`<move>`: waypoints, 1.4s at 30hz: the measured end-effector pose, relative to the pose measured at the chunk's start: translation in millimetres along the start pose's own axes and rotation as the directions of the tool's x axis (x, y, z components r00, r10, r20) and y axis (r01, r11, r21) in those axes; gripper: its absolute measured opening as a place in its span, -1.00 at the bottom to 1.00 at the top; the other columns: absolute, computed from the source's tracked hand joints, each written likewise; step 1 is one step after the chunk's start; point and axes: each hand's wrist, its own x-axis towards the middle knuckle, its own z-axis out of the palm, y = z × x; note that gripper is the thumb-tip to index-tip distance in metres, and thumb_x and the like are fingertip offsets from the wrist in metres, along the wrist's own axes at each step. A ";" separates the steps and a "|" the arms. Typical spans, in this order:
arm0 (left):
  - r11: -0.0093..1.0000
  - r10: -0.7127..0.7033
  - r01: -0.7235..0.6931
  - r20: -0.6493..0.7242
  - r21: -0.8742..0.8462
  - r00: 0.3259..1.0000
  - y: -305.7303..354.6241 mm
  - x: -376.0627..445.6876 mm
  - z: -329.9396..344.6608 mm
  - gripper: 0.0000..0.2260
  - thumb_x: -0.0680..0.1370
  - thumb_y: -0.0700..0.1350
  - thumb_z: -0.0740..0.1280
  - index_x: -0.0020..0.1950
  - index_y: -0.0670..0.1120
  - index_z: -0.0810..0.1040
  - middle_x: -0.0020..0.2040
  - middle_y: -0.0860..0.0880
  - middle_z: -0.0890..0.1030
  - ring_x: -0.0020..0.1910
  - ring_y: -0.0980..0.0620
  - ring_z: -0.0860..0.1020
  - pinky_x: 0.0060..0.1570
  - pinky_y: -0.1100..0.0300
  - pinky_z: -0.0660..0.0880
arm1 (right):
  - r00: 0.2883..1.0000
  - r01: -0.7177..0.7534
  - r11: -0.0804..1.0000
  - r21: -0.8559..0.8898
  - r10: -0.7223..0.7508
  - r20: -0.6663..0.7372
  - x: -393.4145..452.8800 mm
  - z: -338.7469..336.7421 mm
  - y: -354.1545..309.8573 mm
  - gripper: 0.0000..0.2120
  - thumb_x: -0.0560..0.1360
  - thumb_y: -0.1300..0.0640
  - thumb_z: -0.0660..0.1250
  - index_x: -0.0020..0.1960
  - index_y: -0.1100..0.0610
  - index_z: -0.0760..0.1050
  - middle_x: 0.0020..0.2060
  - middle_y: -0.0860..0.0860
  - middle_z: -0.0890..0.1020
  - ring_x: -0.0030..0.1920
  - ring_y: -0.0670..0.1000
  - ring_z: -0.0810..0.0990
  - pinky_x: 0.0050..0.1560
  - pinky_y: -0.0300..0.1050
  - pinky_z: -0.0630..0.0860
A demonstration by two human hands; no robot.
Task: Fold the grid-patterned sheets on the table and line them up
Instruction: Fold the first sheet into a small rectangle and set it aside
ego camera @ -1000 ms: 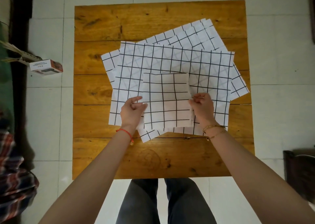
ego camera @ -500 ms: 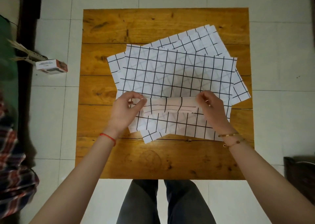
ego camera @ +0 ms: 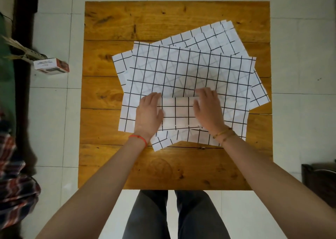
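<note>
Both hands press flat on a folded sheet [ego camera: 177,114] at the near middle of a wooden table [ego camera: 163,20]: the left hand [ego camera: 148,114] covers its left end, the right hand [ego camera: 208,109] its right, fingers straight, gripping nothing. The sheet's long axis runs left to right between them, atop 1 large unfolded sheet [ego camera: 181,69]. A small box [ego camera: 51,68] on the floor carries print too small to read.
</note>
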 end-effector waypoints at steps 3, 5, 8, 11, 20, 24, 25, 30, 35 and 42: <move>0.976 0.027 -0.045 0.090 0.214 0.996 2.0 -12.1 7.5 -0.42 0.52 -0.17 0.30 0.52 -0.15 0.21 0.50 -0.10 0.26 0.46 -0.15 0.22 0.41 -0.06 0.26 | 0.968 0.211 0.975 -0.066 -0.199 0.153 -6.3 13.3 -29.8 -0.58 0.57 0.12 0.11 0.41 0.15 0.28 0.37 0.06 0.37 0.39 0.12 0.28 0.38 0.07 0.31; 0.956 -0.016 -0.031 0.157 0.293 0.988 1.6 -18.0 12.1 -0.38 0.55 -0.13 0.25 0.56 -0.14 0.08 0.56 -0.08 0.13 0.52 -0.15 0.10 0.44 -0.10 0.19 | 0.940 0.287 0.954 -0.085 -0.263 0.216 -9.7 25.8 -46.6 -0.53 0.57 0.14 0.15 0.47 0.17 0.22 0.43 0.06 0.32 0.44 0.15 0.24 0.42 0.09 0.23; 0.930 -0.089 -0.010 0.251 0.366 0.964 -0.7 -22.3 17.0 -0.38 0.60 -0.05 0.15 0.58 -0.11 -0.08 0.59 -0.05 -0.03 0.55 -0.10 -0.05 0.48 -0.11 0.10 | 0.917 0.309 0.945 -0.105 -0.267 0.297 -12.2 40.3 -57.1 -0.50 0.58 0.14 0.15 0.49 0.18 0.17 0.48 0.05 0.24 0.47 0.17 0.18 0.46 0.12 0.13; 0.916 -0.098 -0.033 0.302 0.400 0.948 -2.0 -27.5 19.1 -0.37 0.62 -0.01 0.12 0.58 -0.10 -0.15 0.59 -0.02 -0.16 0.56 -0.09 -0.14 0.50 -0.13 0.03 | 0.902 0.321 0.937 -0.137 -0.259 0.345 -16.9 45.2 -48.0 -0.49 0.60 0.13 0.13 0.51 0.17 0.13 0.51 0.03 0.19 0.50 0.13 0.12 0.48 0.17 0.08; 0.894 -0.133 -0.031 0.332 0.447 0.934 -2.3 -28.7 20.9 -0.34 0.64 0.02 0.08 0.55 -0.08 -0.31 0.56 0.00 -0.32 0.54 -0.11 -0.24 0.50 -0.17 -0.02 | 0.960 0.128 0.943 -0.306 -0.040 0.278 -34.4 16.9 26.4 -0.51 0.64 -0.01 -0.12 0.54 0.10 0.02 0.53 0.01 0.10 0.53 0.08 -0.02 0.50 0.19 0.02; 0.885 -0.126 -0.043 0.328 0.463 0.936 -1.8 -30.1 20.2 -0.35 0.64 0.02 0.07 0.55 -0.09 -0.30 0.56 -0.02 -0.31 0.54 -0.12 -0.23 0.50 -0.16 0.01 | 0.969 0.062 0.956 -0.288 0.011 0.247 -35.8 13.2 31.8 -0.46 0.61 -0.04 -0.22 0.53 0.12 0.07 0.52 0.01 0.14 0.54 0.07 -0.02 0.51 0.17 0.00; 0.886 -0.118 -0.046 0.320 0.462 0.940 -2.0 -32.0 20.2 -0.36 0.64 0.01 0.07 0.56 -0.10 -0.27 0.57 -0.03 -0.28 0.55 -0.13 -0.21 0.50 -0.15 0.03 | 0.973 0.054 0.961 -0.272 0.010 0.230 -34.6 13.5 27.5 -0.46 0.61 -0.04 -0.21 0.52 0.14 0.09 0.52 0.03 0.16 0.53 0.08 -0.01 0.50 0.17 0.01; 0.889 0.034 -0.132 0.225 0.438 0.974 -4.0 -65.3 20.8 -0.43 0.56 -0.07 0.23 0.54 -0.16 0.14 0.51 -0.13 0.23 0.50 -0.16 0.18 0.44 -0.13 0.20 | 0.969 0.174 0.961 -0.215 -0.128 0.211 -48.8 19.2 -2.1 -0.52 0.64 0.01 -0.12 0.52 0.14 0.09 0.51 0.05 0.17 0.53 0.08 0.01 0.50 0.17 0.06; 0.889 0.028 -0.136 0.244 0.438 0.969 -5.4 -101.4 33.5 -0.45 0.50 -0.10 0.30 0.47 -0.18 0.28 0.38 -0.15 0.40 0.42 -0.16 0.31 0.39 -0.14 0.29 | 0.875 0.407 0.904 -0.132 -0.344 0.341 -77.9 39.9 -31.0 -0.53 0.60 0.09 0.10 0.49 0.15 0.19 0.49 0.03 0.24 0.51 0.08 0.11 0.48 0.15 0.11; 0.891 -0.051 -0.058 0.226 0.450 0.973 0.7 -110.0 38.1 -0.41 0.50 -0.09 0.30 0.50 -0.18 0.25 0.41 -0.14 0.38 0.41 -0.18 0.31 0.34 -0.15 0.33 | 0.893 0.353 0.917 -0.184 -0.272 0.359 -100.6 39.4 -8.8 -0.53 0.60 0.11 0.07 0.50 0.14 0.17 0.49 0.05 0.22 0.50 0.08 0.15 0.47 0.14 0.15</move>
